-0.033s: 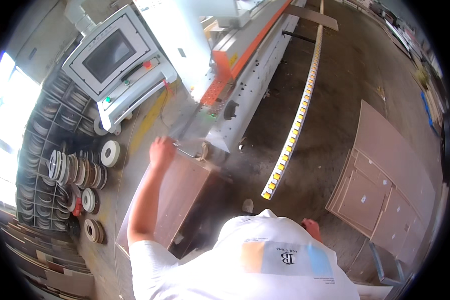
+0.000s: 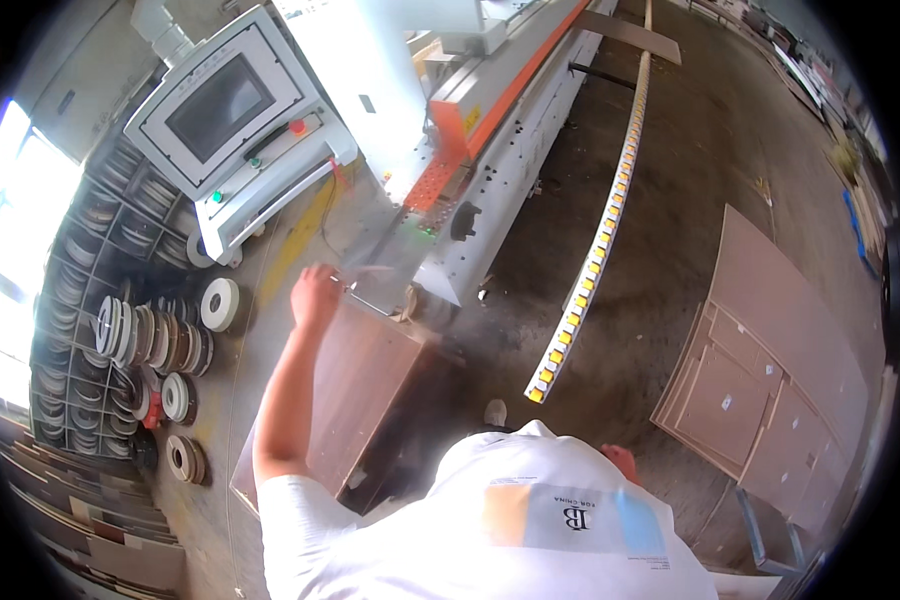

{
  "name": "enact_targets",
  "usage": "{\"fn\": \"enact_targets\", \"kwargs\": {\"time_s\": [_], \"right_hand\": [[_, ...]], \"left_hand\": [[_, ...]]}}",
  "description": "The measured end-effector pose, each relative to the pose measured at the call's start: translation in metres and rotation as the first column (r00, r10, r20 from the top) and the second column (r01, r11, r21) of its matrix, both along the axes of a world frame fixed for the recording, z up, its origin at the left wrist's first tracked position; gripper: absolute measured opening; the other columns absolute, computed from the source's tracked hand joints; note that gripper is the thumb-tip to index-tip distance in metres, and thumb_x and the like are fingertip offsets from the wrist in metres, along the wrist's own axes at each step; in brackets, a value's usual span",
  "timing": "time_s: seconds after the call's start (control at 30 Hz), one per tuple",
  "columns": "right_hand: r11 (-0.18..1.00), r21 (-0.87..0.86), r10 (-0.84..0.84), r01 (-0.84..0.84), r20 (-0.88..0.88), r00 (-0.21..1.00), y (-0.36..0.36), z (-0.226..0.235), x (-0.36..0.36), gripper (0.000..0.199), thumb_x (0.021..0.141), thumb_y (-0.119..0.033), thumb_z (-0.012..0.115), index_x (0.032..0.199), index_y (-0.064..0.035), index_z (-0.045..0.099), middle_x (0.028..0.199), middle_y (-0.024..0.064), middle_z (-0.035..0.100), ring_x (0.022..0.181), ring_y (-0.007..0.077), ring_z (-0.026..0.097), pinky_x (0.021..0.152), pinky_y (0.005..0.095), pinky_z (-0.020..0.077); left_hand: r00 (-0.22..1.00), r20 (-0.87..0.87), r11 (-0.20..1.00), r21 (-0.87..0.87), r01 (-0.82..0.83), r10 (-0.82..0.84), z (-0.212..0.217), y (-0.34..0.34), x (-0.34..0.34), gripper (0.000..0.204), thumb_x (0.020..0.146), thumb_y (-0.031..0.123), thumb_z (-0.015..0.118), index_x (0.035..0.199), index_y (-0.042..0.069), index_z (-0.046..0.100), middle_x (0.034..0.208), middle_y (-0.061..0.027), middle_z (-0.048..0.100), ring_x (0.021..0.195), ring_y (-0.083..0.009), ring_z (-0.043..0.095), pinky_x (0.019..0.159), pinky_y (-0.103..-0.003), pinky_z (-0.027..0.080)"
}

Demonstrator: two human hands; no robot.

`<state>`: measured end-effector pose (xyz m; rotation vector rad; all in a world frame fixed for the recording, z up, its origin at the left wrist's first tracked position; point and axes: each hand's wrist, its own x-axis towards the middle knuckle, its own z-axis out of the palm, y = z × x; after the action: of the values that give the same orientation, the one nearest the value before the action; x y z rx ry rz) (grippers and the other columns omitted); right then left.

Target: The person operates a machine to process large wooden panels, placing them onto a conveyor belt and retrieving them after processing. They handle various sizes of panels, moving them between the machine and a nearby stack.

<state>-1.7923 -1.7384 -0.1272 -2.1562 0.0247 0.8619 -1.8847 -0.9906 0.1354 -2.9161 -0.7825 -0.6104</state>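
My left hand (image 2: 316, 297) is at the far end of a brown wood-grain box-shaped stand (image 2: 355, 375). Its fingers are curled, and what they hold, if anything, cannot be made out. Just to its right, a thin metal rod (image 2: 370, 300) lies along the stand's far edge by the machine's infeed. My right hand (image 2: 622, 463) shows only in part at the right side of my white shirt; its fingers are hidden. Beyond the stand rises a white machine (image 2: 360, 90) with an orange perforated guard (image 2: 436, 185).
A control panel (image 2: 220, 110) stands at the far left. Edging rolls (image 2: 220, 305) sit on the floor and on a rack (image 2: 95, 260). A roller rail with yellow wheels (image 2: 585, 290) runs along the right of the machine. Brown panels (image 2: 740, 390) are stacked farther right.
My left hand has shifted slightly left and away from me, uncovering a little more of the metal rod. The right hand has slipped further behind the shirt.
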Motion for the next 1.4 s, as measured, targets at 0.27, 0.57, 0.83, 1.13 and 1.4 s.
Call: {"fn": "enact_targets", "kwargs": {"time_s": [0.27, 0.57, 0.83, 1.13, 1.4], "right_hand": [[0.991, -0.132, -0.024, 0.023, -0.006, 1.0, 0.013, 0.057, 0.002, 0.039, 0.095, -0.034, 0.058, 0.101, 0.0026, 0.071, 0.094, 0.0231, 0.072, 0.092, 0.037, 0.069, 0.081, 0.0458, 0.051], [0.951, -0.304, 0.064, -0.058, 0.012, 0.998, -0.024, -0.009, -0.006, 0.038, 0.095, -0.035, 0.056, 0.103, -0.0019, 0.073, 0.09, 0.0206, 0.072, 0.084, 0.0313, 0.069, 0.076, 0.0435, 0.0528], [0.951, -0.301, 0.079, -0.067, 0.027, 0.997, 0.009, 0.0, 0.012, 0.037, 0.095, -0.035, 0.057, 0.103, -0.0014, 0.073, 0.09, 0.0193, 0.072, 0.082, 0.0285, 0.069, 0.074, 0.0424, 0.0536], [0.976, -0.194, 0.13, -0.1, 0.15, 0.98, 0.025, 0.002, 0.021, 0.037, 0.095, -0.035, 0.059, 0.102, -0.0009, 0.073, 0.09, 0.018, 0.072, 0.08, 0.0253, 0.069, 0.073, 0.0411, 0.0546], [0.967, -0.073, -0.247, 0.243, -0.05, 0.968, 0.077, 0.087, 0.015, 0.039, 0.095, -0.038, 0.064, 0.097, 0.0006, 0.073, 0.083, 0.0122, 0.073, 0.079, 0.0145, 0.065, 0.071, 0.0361, 0.0514]], "left_hand": [[0.748, 0.518, 0.873, -0.458, -0.168, 0.415, 0.029, 0.141, 0.048, 0.025, 0.099, 0.031, 0.06, 0.099, 0.006, 0.057, 0.087, -0.0112, 0.07, 0.086, -0.0359, 0.066, 0.077, -0.047, 0.049], [0.56, 0.56, 0.792, -0.423, -0.44, 0.61, 0.081, 0.266, 0.071, 0.039, 0.1, 0.036, 0.058, 0.104, -0.003, 0.056, 0.101, -0.0277, 0.069, 0.1, -0.0468, 0.064, 0.085, -0.052, 0.047], [0.675, 0.524, 0.802, -0.571, -0.174, 0.519, 0.097, 0.224, 0.058, 0.034, 0.097, 0.037, 0.063, 0.109, 0.006, 0.059, 0.095, -0.0185, 0.07, 0.094, -0.0415, 0.066, 0.081, -0.049, 0.049], [0.952, 0.263, 0.964, -0.252, -0.087, 0.155, 0.045, 0.158, 0.079, 0.025, 0.087, 0.032, 0.073, 0.098, 0.01, 0.07, 0.099, -0.009, 0.071, 0.096, -0.033, 0.067, 0.079, -0.044, 0.053], [0.845, 0.447, 0.859, -0.511, -0.029, 0.294, -0.018, 0.127, 0.155, 0.026, 0.091, 0.029, 0.071, 0.108, 0.01, 0.072, 0.094, -0.0127, 0.073, 0.087, -0.0351, 0.069, 0.076, -0.042, 0.052]]}}
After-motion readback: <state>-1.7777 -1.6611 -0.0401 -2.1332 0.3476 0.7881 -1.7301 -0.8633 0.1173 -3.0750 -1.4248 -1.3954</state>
